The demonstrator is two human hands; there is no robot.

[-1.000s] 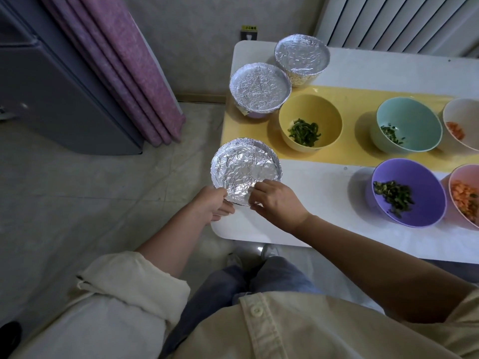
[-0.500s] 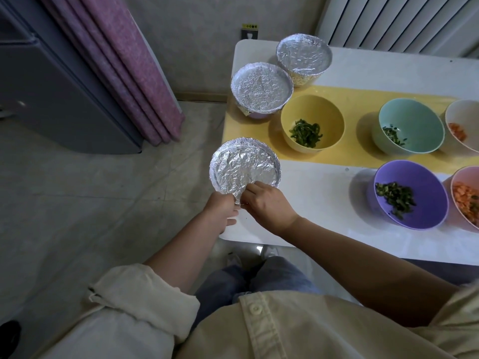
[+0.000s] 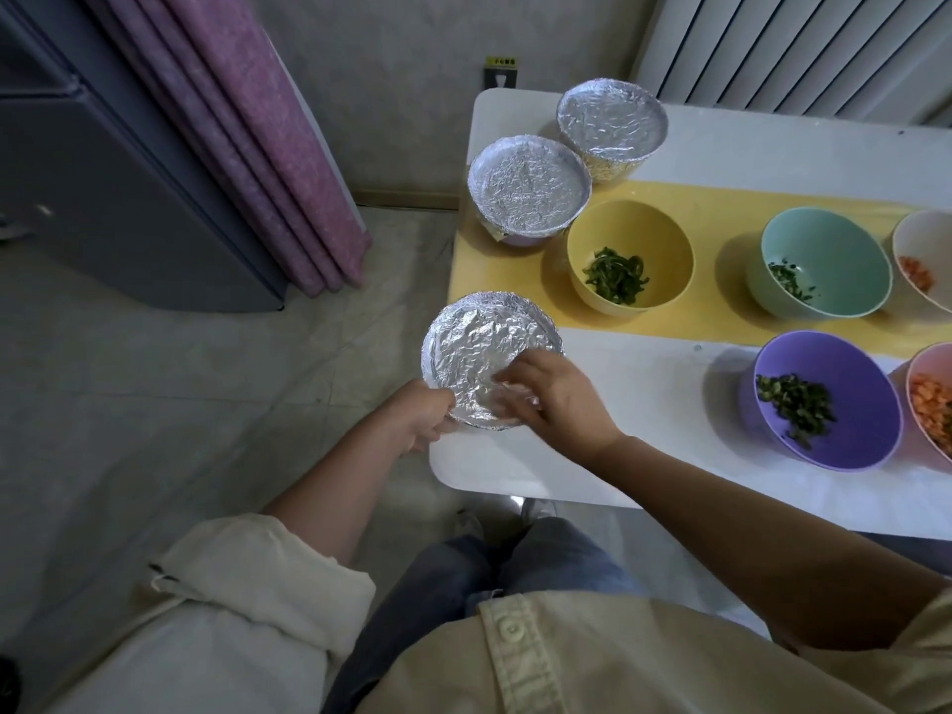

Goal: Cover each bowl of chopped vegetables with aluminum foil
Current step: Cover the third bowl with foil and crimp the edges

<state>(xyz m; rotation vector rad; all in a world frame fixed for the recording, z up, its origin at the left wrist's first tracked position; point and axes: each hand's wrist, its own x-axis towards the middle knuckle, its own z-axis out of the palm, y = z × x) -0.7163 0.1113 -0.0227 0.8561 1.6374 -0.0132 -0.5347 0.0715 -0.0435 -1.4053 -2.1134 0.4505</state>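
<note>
Foil, crinkled, over the bowl at the near left corner of the desk. Gripped at the near left rim by the left hand, fingers curled under the edge. Reached over from the right by the right hand, fingers blurred across the near part of the sheet; could not tell whether pressing or pinching.

Judged thin, light and soft: likely creased at a touch, torn if dragged, and kept whatever shape was pressed in. Best taken at the rim, where folded down over the stiff wall, and not at the unsupported middle, apt to dent. Judged light as a whole and liable to slide on the smooth top unless steadied.

Farther back, two wrapped bowls. Then uncovered, with greens: yellow bowl, teal bowl, purple bowl. At the right edge, with orange bits: white bowl and pink bowl.

Found no brand on foil or bowls. Noted a small yellow and black label on the wall behind the far left corner; print too small to read.
</note>
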